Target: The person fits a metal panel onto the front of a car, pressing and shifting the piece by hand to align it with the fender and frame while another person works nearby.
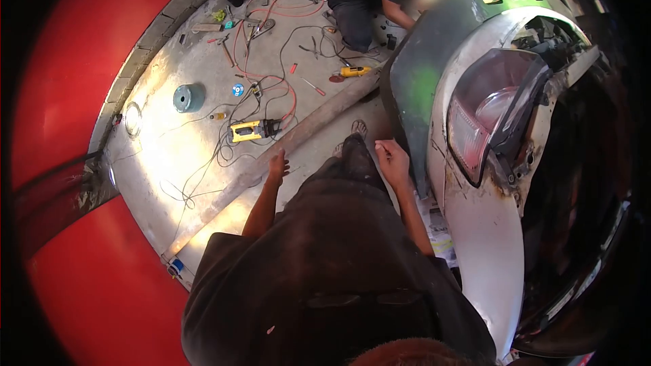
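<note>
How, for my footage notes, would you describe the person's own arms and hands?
The left hand and right hand wear no gloves, and no watch shows. The forearms are bare below dark, loose sleeves. The matching dark shirt has a small pale fleck.

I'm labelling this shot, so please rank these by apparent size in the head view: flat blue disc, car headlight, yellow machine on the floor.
1. Car headlight
2. Yellow machine
3. Flat blue disc

A dark top (325, 244) goes with strapped sandals (359, 127).
</note>
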Demonstrator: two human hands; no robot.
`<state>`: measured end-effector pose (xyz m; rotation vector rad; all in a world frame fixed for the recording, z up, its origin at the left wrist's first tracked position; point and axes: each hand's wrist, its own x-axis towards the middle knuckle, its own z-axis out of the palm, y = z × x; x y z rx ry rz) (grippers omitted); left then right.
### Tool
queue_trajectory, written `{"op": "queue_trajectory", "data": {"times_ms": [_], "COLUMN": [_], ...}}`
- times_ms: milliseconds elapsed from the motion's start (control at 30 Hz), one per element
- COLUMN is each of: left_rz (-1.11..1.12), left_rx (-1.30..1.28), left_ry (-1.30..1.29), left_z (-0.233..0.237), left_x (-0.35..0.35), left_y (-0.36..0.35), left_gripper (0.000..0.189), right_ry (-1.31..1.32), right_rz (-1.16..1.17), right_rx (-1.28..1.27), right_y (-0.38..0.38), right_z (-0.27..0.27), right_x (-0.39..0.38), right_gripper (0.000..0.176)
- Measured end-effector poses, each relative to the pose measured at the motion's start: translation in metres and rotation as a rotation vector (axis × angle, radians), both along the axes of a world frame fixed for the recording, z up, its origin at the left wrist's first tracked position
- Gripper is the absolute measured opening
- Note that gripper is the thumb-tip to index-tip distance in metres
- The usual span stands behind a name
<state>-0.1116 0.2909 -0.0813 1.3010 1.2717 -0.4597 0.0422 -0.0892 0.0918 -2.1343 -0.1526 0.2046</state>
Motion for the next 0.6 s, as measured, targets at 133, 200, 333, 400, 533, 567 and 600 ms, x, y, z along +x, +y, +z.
{"op": "queue_trajectory", "data": {"times_ms": [133, 200, 333, 400, 533, 567, 600], "left_rz": [-0.157, -0.571, -0.733, -0.579, -0.284, -0.233, -0.197], "left_rx": [0.172, 0.425, 0.388, 0.35, 0.297, 0.291, 0.29], "left_ry": [0.14, 0.113, -0.068, 0.009, 0.058, 0.052, 0.049], "left_z": [-0.01, -0.028, 0.0, 0.003, 0.009, 0.011, 0.012], "left_x": [-0.054, -0.071, -0.069, -0.053, -0.001, 0.01, 0.021], "left_y": [-0.008, -0.004, -0.03, -0.036, -0.036, -0.032, -0.027], "left_gripper": [0.063, 0.061, 0.052, 0.051, 0.05, 0.05, 0.05], "right_ry": [0.16, 0.32, 0.528, 0.597, 0.693, 0.703, 0.716], "right_rz": [-0.027, -0.055, 0.05, 0.046, 0.036, 0.041, 0.045], "right_rx": [0.152, 0.282, 0.415, 0.474, 0.374, 0.382, 0.392], "right_y": [0.014, 0.018, 0.028, 0.038, 0.057, 0.064, 0.072], "right_z": [-0.007, -0.028, -0.042, -0.047, -0.047, -0.05, -0.052], "right_x": [0.054, 0.066, 0.101, 0.117, 0.147, 0.154, 0.159], "right_gripper": [0.026, 0.03, 0.035, 0.035, 0.035, 0.034, 0.034]}}
